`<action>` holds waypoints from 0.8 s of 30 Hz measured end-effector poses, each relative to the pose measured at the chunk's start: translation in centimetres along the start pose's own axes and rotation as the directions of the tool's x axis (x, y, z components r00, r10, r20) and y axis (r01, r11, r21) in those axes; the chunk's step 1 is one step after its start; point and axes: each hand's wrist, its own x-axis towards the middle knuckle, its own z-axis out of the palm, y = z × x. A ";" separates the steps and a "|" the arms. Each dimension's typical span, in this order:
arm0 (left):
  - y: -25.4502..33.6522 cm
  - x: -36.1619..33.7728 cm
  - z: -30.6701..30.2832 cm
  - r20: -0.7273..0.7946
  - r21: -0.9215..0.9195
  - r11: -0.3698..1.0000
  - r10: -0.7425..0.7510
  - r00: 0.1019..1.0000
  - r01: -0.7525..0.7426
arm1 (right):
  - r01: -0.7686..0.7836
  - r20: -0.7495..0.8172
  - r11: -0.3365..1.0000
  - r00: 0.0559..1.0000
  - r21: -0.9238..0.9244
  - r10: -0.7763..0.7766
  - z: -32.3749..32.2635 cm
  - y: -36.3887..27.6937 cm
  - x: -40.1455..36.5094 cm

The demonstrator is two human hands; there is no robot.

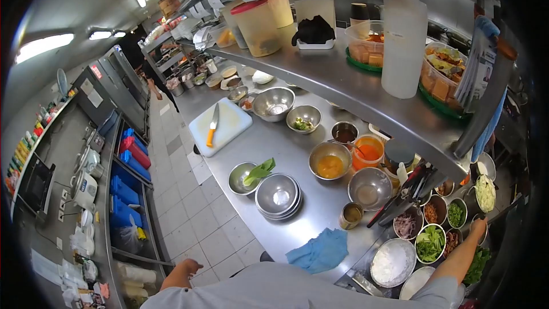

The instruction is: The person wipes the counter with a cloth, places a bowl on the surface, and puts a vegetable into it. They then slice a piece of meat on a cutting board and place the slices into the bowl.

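Right hand (478,226) is reaching among the garnish bowls, with the greens bowl (455,214) just left of it; I cannot tell its grip. Left hand (189,265) is hanging half-curled, empty. Sauce bowl (330,166) is sitting filled and the knife (213,126) is lying idle, both far from either hand.

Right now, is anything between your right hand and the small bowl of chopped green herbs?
Nothing visible. The right hand sits right beside the bowl of chopped herbs, with no dish or tool between them.

We note blue cloth (320,250), white cutting board (227,125), orange knife handle (210,137), green herbs (430,244), orange sauce (368,153), grey floor tiles (200,223).
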 end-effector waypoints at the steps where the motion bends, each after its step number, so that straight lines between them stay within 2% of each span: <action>1: -0.5 -2.0 1.6 -0.045 -0.252 0.961 -0.132 0.990 0.117 | -0.113 -0.045 0.975 0.991 0.190 0.124 -2.6 -2.7 -4.0; 2: -0.6 -3.4 2.5 -0.054 -0.493 0.844 -0.271 0.961 0.210 | -0.113 -0.045 0.975 0.991 0.192 0.123 -1.9 -2.1 -2.8; 4: 0.1 -4.2 2.4 -0.033 -0.483 0.853 -0.243 0.969 0.198 | -0.025 0.047 0.973 0.999 0.228 0.015 -0.4 -0.6 -1.1; 5: -0.7 -2.6 3.0 -0.008 -0.471 0.863 -0.213 0.977 0.184 | -0.023 0.050 0.974 0.999 0.225 0.012 -0.2 -0.5 -1.4; 6: -1.5 -0.9 2.7 0.006 -0.253 0.966 0.059 0.998 -0.055 | -0.051 0.168 0.977 0.986 0.205 0.016 -0.5 -0.5 -1.4; 7: -3.0 1.9 2.7 0.021 0.003 0.937 0.349 0.937 -0.349 | -0.075 0.277 0.981 0.961 0.181 0.022 -1.3 -0.3 -1.5; 8: -3.9 3.6 2.5 0.033 0.200 0.788 0.589 0.807 -0.583 | -0.051 0.285 0.996 0.958 0.075 0.028 0.7 0.8 0.6; 9: -1.7 3.0 1.9 -0.022 0.006 0.911 0.413 0.911 -0.413 | -0.046 0.278 0.996 0.960 0.072 0.024 0.6 1.0 1.3; 10: 1.0 1.8 1.1 -0.079 -0.243 0.944 0.208 0.975 -0.221 | -0.071 0.282 0.990 0.959 0.125 0.033 0.8 1.1 1.7; 11: 3.6 0.9 0.3 -0.130 -0.473 0.879 0.003 0.991 -0.065 | -0.098 0.290 0.980 0.956 0.176 0.043 0.8 0.7 1.0; 12: 4.5 0.8 -0.5 -0.131 -0.472 0.879 0.003 0.991 -0.065 | -0.126 0.299 0.966 0.953 0.227 0.054 0.4 0.1 -0.4; 14: 6.0 0.6 -2.0 -0.268 -0.369 0.907 0.104 0.958 -0.202 | -0.155 0.308 0.948 0.949 0.277 0.065 -0.9 -1.2 -3.3; 15: 6.2 1.6 -2.5 -0.266 -0.372 0.906 0.107 0.958 -0.204 | -0.101 0.271 0.959 0.962 0.266 0.026 -2.1 -2.1 -4.8; 16: 6.2 2.8 -2.8 -0.314 -0.399 0.869 0.171 0.934 -0.293 | -0.043 0.232 0.967 0.972 0.250 -0.017 -3.3 -2.8 -5.5; 17: 6.3 3.0 -2.9 -0.365 -0.422 0.823 0.229 0.902 -0.380 | 0.063 0.140 0.980 0.986 0.190 -0.090 0.1 -0.7 -2.7; 18: 6.2 3.4 -2.7 -0.362 -0.430 0.819 0.230 0.903 -0.381 | 0.042 0.167 0.992 0.984 0.119 -0.062 -1.9 -2.4 -4.7; 20: 5.9 3.8 -3.0 -0.385 -0.328 0.865 0.245 0.890 -0.379 | 0.010 0.221 1.000 0.975 -0.028 -0.004 -6.5 -6.5 -9.6; 21: 5.8 2.9 -2.9 -0.389 -0.326 0.866 0.242 0.889 -0.379 | -0.020 0.244 1.000 0.970 -0.003 0.020 -8.7 -7.9 -11.7; 22: 5.8 1.7 -2.4 -0.336 -0.342 0.878 0.220 0.916 -0.336 | -0.023 0.248 1.000 0.968 0.001 0.022 -7.3 -6.9 -11.2; 23: 5.9 0.9 -2.1 -0.280 -0.356 0.887 0.198 0.939 -0.294 | 0.119 0.074 0.991 0.990 0.059 -0.123 -4.9 -5.0 -9.4; 24: 5.4 0.6 -2.0 -0.282 -0.355 0.887 0.199 0.938 -0.295 | 0.266 -0.110 0.960 0.960 0.090 -0.256 -3.4 -3.8 -8.3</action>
